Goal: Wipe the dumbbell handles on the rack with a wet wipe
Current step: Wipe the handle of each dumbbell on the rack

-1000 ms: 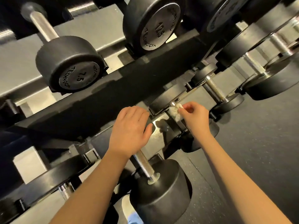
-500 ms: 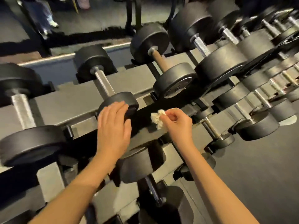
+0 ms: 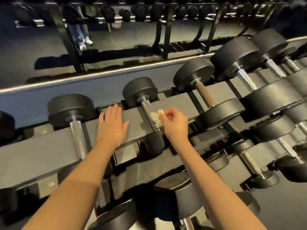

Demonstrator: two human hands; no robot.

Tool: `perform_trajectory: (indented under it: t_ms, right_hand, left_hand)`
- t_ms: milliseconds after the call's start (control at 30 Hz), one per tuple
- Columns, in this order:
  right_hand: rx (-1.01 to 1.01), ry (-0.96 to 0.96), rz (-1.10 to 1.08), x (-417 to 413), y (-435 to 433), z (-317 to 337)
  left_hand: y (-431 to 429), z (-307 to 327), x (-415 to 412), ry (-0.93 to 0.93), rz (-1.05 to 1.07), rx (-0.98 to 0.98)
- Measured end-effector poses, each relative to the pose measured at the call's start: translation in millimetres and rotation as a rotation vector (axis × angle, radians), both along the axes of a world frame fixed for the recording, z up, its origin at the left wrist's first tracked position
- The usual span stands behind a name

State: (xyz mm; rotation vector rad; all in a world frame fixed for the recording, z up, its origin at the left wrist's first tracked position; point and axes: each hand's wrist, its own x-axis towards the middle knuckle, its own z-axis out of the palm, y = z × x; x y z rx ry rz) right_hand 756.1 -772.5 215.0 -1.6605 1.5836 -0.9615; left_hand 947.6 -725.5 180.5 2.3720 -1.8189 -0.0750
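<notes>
My right hand [image 3: 174, 123] pinches a crumpled white wet wipe [image 3: 156, 117] and holds it against the knurled steel handle [image 3: 147, 106] of a black dumbbell on the top tier of the grey rack [image 3: 41, 150]. The near end of that handle is hidden under the wipe and my hand. My left hand [image 3: 112, 126] lies flat with straight fingers on the rack's grey rail, just left of that dumbbell. Another dumbbell handle [image 3: 78, 140] runs down the rail further left.
Heavier dumbbells [image 3: 232, 58] fill the top tier to the right, one with a brown handle [image 3: 205, 92]. Lower tiers hold more dumbbells [image 3: 182, 193] beneath my forearms. A mirror behind the rack shows a person's legs [image 3: 83, 37] and other racks.
My view and both hands rose from the lower tier to the top tier. The right hand brought the wipe onto a top-tier handle; the left hand moved onto the top rail.
</notes>
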Motion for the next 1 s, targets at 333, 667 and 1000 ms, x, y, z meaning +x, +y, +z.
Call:
perform_trajectory:
  t_ms: [333,667,1000]
  right_hand:
    - [-0.01,0.024,-0.012,-2.9,-0.5,-2.4]
    - [0.142,0.241,0.181,2.6,-29.3,4.1]
    - [0.081,0.226,0.269,27.8,-64.2,7.8]
  left_hand:
    - [-36.8,-32.1,-13.9,0.01,0.211,-0.128]
    - [-39.1,-42.8,-12.2,-0.011,0.208,-0.186]
    - [-37.4,-43.8,-15.1,-0.023,0.258,-0.218]
